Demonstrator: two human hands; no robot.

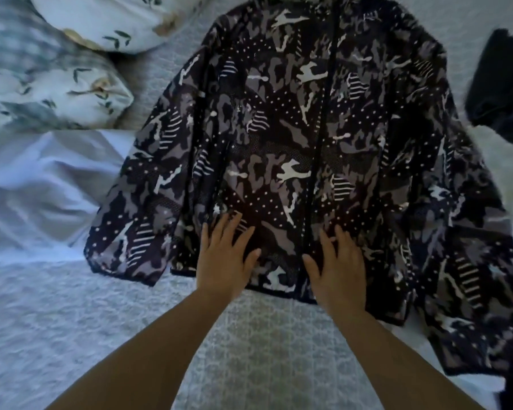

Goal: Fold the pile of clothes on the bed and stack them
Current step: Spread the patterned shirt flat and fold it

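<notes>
The fingers of the left hand (225, 258) are straight and spread wide, lying flat on the lower front of a patterned jacket (293, 137); the right hand (336, 267) mirrors it, fingers also extended and slightly fanned, palm down on the cloth just across the dark zip line (317, 161) that runs up the middle of the garment. Neither hand curls round or pinches anything; both press on the fabric near its bottom hem, with the wrists just off the hem over the bed cover. The bare forearms reach in from the lower edge of the view. The jacket is spread face up on the bed (71, 321), dark with grey and white camouflage shapes, dots and stripes, its two sleeves splayed out to either side and its collar end farthest from the person. Beyond the left sleeve lie two pillows (71, 84) with a leaf print, next to a rumpled pale sheet (36, 184). Near the right edge sits a dark garment (504, 84), apart from the jacket's shoulder.
</notes>
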